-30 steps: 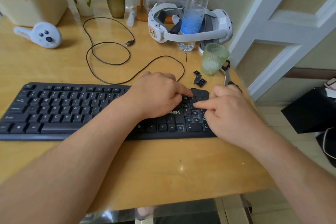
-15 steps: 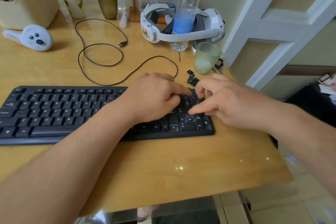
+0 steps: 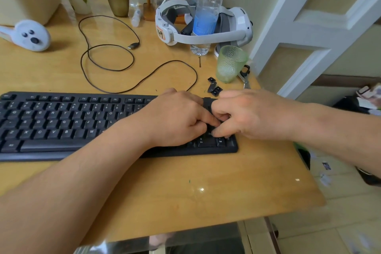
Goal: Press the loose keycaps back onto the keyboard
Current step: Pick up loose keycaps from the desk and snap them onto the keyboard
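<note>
A black keyboard (image 3: 61, 126) lies across the wooden desk. Both my hands are over its number pad at the right end. My left hand (image 3: 177, 117) rests on the keys, its index finger stretched right and pressing down on the pad. Coming in from the right, my right hand (image 3: 247, 115) has its fingers curled down, the tips meeting my left index finger on the pad. Whatever is under those fingertips is hidden. Three loose black keycaps (image 3: 214, 88) lie on the desk just behind the keyboard's right end.
A green textured cup (image 3: 231, 64) and scissors (image 3: 245, 78) stand just behind the keycaps near the desk's right edge. Farther back are a water bottle (image 3: 208, 10), a white headset (image 3: 237, 29), a looped black cable (image 3: 107, 57) and a white controller (image 3: 31, 35).
My right hand has come back from near the loose keycaps and curled its fingers down onto the number pad, meeting my left index finger. The view has shifted slightly.
</note>
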`<control>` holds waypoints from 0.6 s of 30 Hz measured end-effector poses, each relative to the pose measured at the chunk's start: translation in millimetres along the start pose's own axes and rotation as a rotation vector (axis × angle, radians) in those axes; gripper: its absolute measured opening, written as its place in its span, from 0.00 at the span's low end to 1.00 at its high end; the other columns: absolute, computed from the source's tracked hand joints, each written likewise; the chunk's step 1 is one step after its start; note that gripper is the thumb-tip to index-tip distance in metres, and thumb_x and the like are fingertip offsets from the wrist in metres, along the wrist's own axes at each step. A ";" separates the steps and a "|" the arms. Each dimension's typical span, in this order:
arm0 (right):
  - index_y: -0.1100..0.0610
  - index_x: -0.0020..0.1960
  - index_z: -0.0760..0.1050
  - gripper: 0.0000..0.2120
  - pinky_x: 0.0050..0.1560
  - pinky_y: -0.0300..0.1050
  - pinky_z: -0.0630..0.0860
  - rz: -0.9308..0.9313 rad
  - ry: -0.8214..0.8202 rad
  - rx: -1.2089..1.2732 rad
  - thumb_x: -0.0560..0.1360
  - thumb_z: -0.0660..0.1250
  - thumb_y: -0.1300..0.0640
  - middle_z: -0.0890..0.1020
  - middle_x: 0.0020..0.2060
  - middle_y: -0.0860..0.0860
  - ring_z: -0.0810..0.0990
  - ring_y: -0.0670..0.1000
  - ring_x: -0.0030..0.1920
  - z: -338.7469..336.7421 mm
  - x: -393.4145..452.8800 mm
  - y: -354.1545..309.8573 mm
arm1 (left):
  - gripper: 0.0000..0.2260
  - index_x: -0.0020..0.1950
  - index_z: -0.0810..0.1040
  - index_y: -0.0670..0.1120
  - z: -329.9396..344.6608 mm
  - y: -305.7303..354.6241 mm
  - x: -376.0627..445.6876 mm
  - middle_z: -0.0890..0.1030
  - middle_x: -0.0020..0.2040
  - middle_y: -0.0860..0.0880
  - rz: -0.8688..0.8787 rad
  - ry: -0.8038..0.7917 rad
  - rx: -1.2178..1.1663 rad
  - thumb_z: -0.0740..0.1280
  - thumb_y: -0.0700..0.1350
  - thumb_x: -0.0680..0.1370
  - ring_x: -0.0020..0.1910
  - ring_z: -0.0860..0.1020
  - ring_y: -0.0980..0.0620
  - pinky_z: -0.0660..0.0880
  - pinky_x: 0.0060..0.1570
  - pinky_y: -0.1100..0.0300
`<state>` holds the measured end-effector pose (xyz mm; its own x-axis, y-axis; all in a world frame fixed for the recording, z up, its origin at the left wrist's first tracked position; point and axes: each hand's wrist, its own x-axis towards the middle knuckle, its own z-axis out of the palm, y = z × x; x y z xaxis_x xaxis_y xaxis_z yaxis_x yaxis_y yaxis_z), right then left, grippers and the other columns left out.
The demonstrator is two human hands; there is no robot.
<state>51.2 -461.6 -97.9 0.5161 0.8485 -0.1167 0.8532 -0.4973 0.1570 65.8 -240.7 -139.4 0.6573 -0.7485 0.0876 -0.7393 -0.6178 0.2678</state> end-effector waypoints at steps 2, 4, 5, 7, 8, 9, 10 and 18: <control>0.53 0.48 0.79 0.11 0.32 0.43 0.65 0.081 -0.053 0.052 0.76 0.60 0.48 0.67 0.41 0.47 0.66 0.49 0.43 -4.5 4.8 -1.9 | 0.26 0.65 0.77 0.72 0.0 -0.6 0.1 0.75 0.44 0.59 0.002 0.001 -0.008 0.49 0.56 0.75 0.55 0.76 0.57 0.71 0.59 0.49; 0.51 0.49 0.77 0.18 0.40 0.42 0.64 0.157 -0.102 0.106 0.74 0.56 0.40 0.73 0.43 0.45 0.73 0.50 0.45 -9.1 8.5 -2.3 | 0.26 0.64 0.78 0.72 -0.7 -1.5 -0.6 0.75 0.44 0.60 0.011 0.006 -0.011 0.49 0.56 0.74 0.55 0.77 0.57 0.70 0.58 0.50; 0.48 0.51 0.78 0.16 0.44 0.43 0.65 0.171 -0.114 0.120 0.76 0.58 0.40 0.76 0.45 0.43 0.74 0.49 0.46 -11.5 10.3 -1.7 | 0.25 0.64 0.78 0.72 -0.8 -1.9 -0.7 0.75 0.44 0.60 0.013 0.005 -0.015 0.49 0.55 0.75 0.55 0.77 0.57 0.70 0.58 0.51; 0.44 0.53 0.79 0.10 0.47 0.45 0.66 0.198 -0.122 0.143 0.78 0.62 0.42 0.75 0.44 0.40 0.72 0.46 0.44 -16.1 14.8 -4.0 | 0.25 0.64 0.78 0.73 -0.6 -2.9 -0.9 0.75 0.44 0.60 0.014 -0.006 -0.016 0.50 0.55 0.75 0.55 0.76 0.57 0.70 0.59 0.50; 0.43 0.53 0.79 0.09 0.47 0.45 0.67 0.201 -0.129 0.159 0.79 0.63 0.42 0.75 0.44 0.39 0.72 0.46 0.44 -16.4 15.6 -3.9 | 0.26 0.64 0.78 0.73 0.0 -3.1 -0.8 0.77 0.46 0.60 0.016 -0.010 -0.013 0.49 0.56 0.74 0.56 0.76 0.57 0.70 0.60 0.49; 0.43 0.54 0.79 0.09 0.47 0.45 0.67 0.212 -0.142 0.184 0.78 0.63 0.42 0.76 0.44 0.39 0.72 0.45 0.43 -17.5 16.6 -3.6 | 0.27 0.64 0.77 0.73 0.9 -3.6 -0.6 0.79 0.48 0.60 0.015 -0.012 -0.014 0.48 0.57 0.74 0.57 0.76 0.58 0.69 0.61 0.48; 0.43 0.53 0.78 0.10 0.47 0.45 0.68 0.229 -0.164 0.209 0.78 0.64 0.40 0.77 0.44 0.40 0.73 0.45 0.43 -17.6 16.4 -2.6 | 0.28 0.65 0.77 0.73 1.4 -4.4 -0.3 0.80 0.50 0.60 0.011 -0.006 -0.023 0.47 0.57 0.73 0.58 0.76 0.59 0.70 0.62 0.47; 0.48 0.47 0.67 0.25 0.37 0.43 0.63 0.330 -0.149 0.222 0.72 0.53 0.27 0.71 0.41 0.44 0.72 0.43 0.44 -9.1 -0.5 1.3 | 0.23 0.64 0.81 0.68 -2.8 -12.4 -0.9 0.75 0.41 0.57 -0.026 0.105 -0.046 0.54 0.53 0.77 0.44 0.71 0.60 0.74 0.57 0.48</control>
<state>51.5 -461.0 -88.7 0.7559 0.6096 -0.2387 0.6271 -0.7789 -0.0032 74.7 -231.8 -140.1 0.6899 -0.7014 0.1789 -0.7155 -0.6234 0.3152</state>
